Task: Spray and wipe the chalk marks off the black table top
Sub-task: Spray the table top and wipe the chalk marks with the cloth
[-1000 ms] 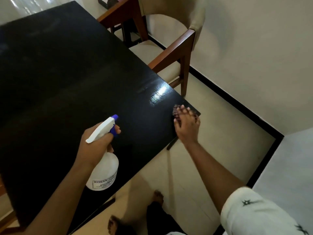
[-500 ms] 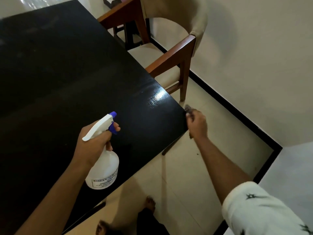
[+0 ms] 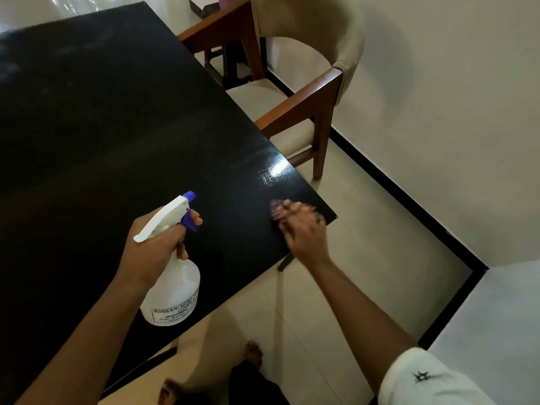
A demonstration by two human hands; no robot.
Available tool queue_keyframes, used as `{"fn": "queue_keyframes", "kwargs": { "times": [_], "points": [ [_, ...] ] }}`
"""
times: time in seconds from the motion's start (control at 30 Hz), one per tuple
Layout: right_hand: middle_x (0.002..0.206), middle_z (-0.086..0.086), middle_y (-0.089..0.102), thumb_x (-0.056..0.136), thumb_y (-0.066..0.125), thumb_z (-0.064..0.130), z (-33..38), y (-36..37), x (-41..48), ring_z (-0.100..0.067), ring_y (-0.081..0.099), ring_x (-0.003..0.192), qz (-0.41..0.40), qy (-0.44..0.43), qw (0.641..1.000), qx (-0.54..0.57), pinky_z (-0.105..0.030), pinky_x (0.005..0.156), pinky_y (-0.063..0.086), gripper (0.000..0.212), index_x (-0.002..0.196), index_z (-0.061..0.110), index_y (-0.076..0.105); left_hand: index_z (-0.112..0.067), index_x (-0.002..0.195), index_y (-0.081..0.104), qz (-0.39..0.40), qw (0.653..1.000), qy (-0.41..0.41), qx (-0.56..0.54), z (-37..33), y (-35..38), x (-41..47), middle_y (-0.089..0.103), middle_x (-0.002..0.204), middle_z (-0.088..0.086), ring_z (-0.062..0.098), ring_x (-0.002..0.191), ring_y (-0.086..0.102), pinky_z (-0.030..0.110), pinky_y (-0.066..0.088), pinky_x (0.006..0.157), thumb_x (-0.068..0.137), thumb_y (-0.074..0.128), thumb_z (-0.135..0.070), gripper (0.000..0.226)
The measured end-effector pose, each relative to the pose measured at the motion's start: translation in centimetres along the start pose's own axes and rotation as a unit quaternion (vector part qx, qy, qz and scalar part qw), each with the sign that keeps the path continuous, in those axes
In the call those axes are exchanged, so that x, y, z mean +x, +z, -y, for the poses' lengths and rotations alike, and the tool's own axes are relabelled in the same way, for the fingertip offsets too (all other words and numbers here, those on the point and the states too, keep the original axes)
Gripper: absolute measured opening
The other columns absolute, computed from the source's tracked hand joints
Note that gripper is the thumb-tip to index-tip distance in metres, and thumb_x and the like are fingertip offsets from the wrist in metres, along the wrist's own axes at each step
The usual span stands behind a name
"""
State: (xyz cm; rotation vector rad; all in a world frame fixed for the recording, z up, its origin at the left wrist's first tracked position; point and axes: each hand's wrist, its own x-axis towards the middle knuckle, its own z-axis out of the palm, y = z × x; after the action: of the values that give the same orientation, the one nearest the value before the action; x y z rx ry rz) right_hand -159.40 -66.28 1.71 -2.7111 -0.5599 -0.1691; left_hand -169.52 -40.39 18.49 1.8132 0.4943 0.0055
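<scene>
Pale floor tiles (image 3: 365, 244) and a cream wall (image 3: 438, 97) with a black skirting band frame the black table top (image 3: 102, 127), which fills the left and centre of the view and runs to a corner at the right. Its surface is matt and dark over most of its area. Faint greyish smudges show across the far left part, and a glossy, streaked wet patch (image 3: 273, 171) catches the light near the right edge.

The left hand (image 3: 157, 244) grips the neck of a white spray bottle (image 3: 172, 290) above the near part of the table. Its fingers are curled round the neck and its forefinger is hooked over the blue trigger (image 3: 188, 222). The blue nozzle (image 3: 189, 195) points toward the far right. A white label on the bottle's belly carries black print. The top line begins "KISSAN AGRI", a lower line looks like "MUMBAI", and the rest is too small to read.

The right hand (image 3: 304, 232) lies on the table just inside the near right corner, blurred by motion. Its fingers are stretched out and spread over a dark reddish cloth (image 3: 275, 210), pressing it to the surface.

A wooden armchair (image 3: 301, 106) with cream padding stands at the table's right side. A white sleeve (image 3: 423, 378) with a small black star mark covers the right upper arm, and a bare foot (image 3: 252, 353) shows on the tiles below the table edge.
</scene>
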Motion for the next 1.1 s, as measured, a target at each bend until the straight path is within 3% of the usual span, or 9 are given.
{"fn": "queue_keyframes", "kwargs": {
  "times": [0.1, 0.2, 0.3, 0.5, 0.6, 0.67, 0.8, 0.93, 1.1],
  "points": [
    [0.126, -0.005, 0.060, 0.094, 0.053, 0.029, -5.2, -1.9, 2.2, -0.025, 0.053, 0.115, -0.031, 0.178, 0.983, -0.011, -0.043, 0.093, 0.042, 0.033, 0.125, 0.021, 0.059, -0.015, 0.107, 0.064, -0.002, 1.000, 0.009, -0.002, 0.1, -0.1, -0.2, 0.069, 0.099, 0.002, 0.026, 0.070, 0.060, 0.023, 0.051, 0.051, 0.089, 0.048, 0.007, 0.032],
    [0.116, -0.011, 0.062, 0.096, 0.054, 0.025, -9.0, -4.2, 2.7, -0.026, 0.054, 0.108, -0.006, 0.387, 0.922, -0.010, -0.042, 0.093, 0.042, 0.028, 0.121, 0.015, 0.060, -0.021, 0.101, 0.063, -0.004, 1.000, 0.015, -0.009, 0.0, -0.2, -0.9, 0.068, 0.099, 0.002, 0.024, 0.066, 0.058, 0.030, 0.050, 0.056, 0.089, 0.048, 0.007, 0.034],
    [0.121, -0.014, 0.060, 0.099, 0.050, 0.024, -9.4, -5.4, 0.0, -0.030, 0.050, 0.115, -0.057, 0.454, 0.889, 0.024, -0.043, 0.096, 0.037, 0.032, 0.128, 0.012, 0.057, -0.025, 0.098, 0.063, -0.013, 1.000, 0.014, -0.015, 0.6, -1.2, -1.7, 0.068, 0.098, 0.000, 0.018, 0.062, 0.058, 0.028, 0.050, 0.055, 0.089, 0.048, 0.006, 0.036],
    [0.118, -0.002, 0.060, 0.093, 0.048, 0.030, 1.3, -3.7, -8.0, -0.018, 0.051, 0.114, -0.148, 0.320, 0.923, 0.154, -0.052, 0.097, 0.045, 0.031, 0.120, 0.016, 0.058, -0.020, 0.104, 0.064, -0.034, 0.999, 0.004, -0.013, 2.0, -3.8, -4.1, 0.069, 0.098, -0.001, 0.011, 0.053, 0.057, 0.021, 0.051, 0.053, 0.089, 0.049, 0.006, 0.034],
    [0.133, 0.007, 0.053, 0.096, 0.047, 0.029, 10.0, -1.6, -11.1, -0.007, 0.041, 0.127, -0.066, 0.144, 0.971, 0.181, -0.042, 0.107, 0.035, 0.034, 0.129, 0.023, 0.054, -0.015, 0.108, 0.062, -0.067, 0.998, 0.007, -0.019, 2.8, -5.4, -6.0, 0.068, 0.099, -0.002, 0.008, 0.053, 0.057, 0.015, 0.051, 0.053, 0.089, 0.048, 0.006, 0.032],
    [0.142, 0.006, 0.048, 0.094, 0.049, 0.032, 15.4, 0.1, -12.7, -0.010, 0.036, 0.135, -0.004, -0.002, 0.990, 0.143, -0.038, 0.110, 0.028, 0.043, 0.136, 0.027, 0.050, -0.022, 0.103, 0.062, -0.092, 0.995, 0.013, -0.024, 3.5, -6.6, -7.4, 0.068, 0.098, -0.003, 0.008, 0.051, 0.056, 0.021, 0.052, 0.055, 0.090, 0.047, 0.005, 0.034],
    [0.151, 0.004, 0.037, 0.086, 0.058, 0.030, 21.9, 4.1, -15.8, -0.018, 0.030, 0.141, 0.116, -0.259, 0.957, -0.054, -0.046, 0.108, 0.022, 0.062, 0.144, 0.031, 0.036, -0.027, 0.094, 0.065, -0.118, 0.992, 0.020, -0.025, 5.1, -9.3, -10.5, 0.070, 0.095, -0.002, 0.013, 0.051, 0.053, 0.035, 0.050, 0.060, 0.086, 0.047, 0.006, 0.038],
    [0.153, 0.003, 0.036, 0.090, 0.049, 0.022, 20.5, 4.5, -15.5, -0.017, 0.027, 0.143, 0.098, -0.229, 0.966, -0.071, -0.046, 0.113, 0.021, 0.058, 0.146, 0.028, 0.035, -0.026, 0.095, 0.066, -0.123, 0.992, 0.007, -0.036, 6.5, -11.9, -13.5, 0.070, 0.094, -0.009, 0.011, 0.049, 0.053, 0.026, 0.051, 0.057, 0.087, 0.048, 0.007, 0.038],
    [0.139, -0.008, 0.054, 0.086, 0.044, 0.009, 13.2, -0.1, -12.5, -0.029, 0.051, 0.125, 0.027, 0.017, 0.991, -0.134, -0.044, 0.090, 0.042, 0.050, 0.134, 0.016, 0.054, -0.023, 0.097, 0.066, -0.131, 0.989, -0.014, -0.063, 7.8, -12.9, -16.1, 0.070, 0.094, 0.003, 0.010, 0.048, 0.054, 0.031, 0.049, 0.056, 0.089, 0.049, 0.004, 0.032]
  ]
}}
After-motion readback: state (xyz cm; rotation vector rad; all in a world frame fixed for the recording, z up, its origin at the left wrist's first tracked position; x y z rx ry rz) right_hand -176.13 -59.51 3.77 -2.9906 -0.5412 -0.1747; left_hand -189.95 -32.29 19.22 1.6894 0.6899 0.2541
